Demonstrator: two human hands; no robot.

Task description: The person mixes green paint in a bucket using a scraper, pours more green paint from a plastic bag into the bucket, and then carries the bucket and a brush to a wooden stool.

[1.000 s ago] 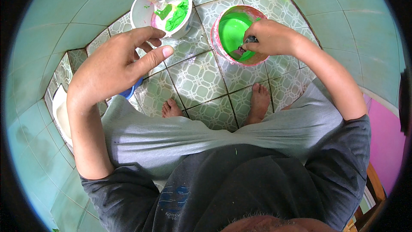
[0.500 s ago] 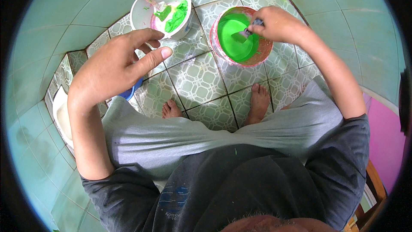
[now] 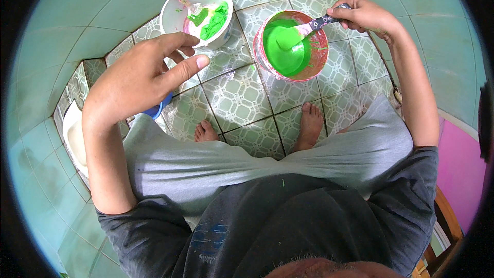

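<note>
Blue print [image 3: 210, 239] on dark shirt [image 3: 298, 216], small upside-down lettering [image 3: 209, 258], not clearly readable

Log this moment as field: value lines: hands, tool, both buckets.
Right hand: grips dark-handled flat tool with green-coated head
Round red-rimmed bucket: holds glossy green liquid
Tool head: over that liquid; contact unclear
Left hand: open, holding nothing, near round white bucket
White bucket: holds another green-smeared tool, crumpled green material

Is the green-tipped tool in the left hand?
No: the right hand grips the green-tipped tool, while the left hand is well apart from it.
</note>
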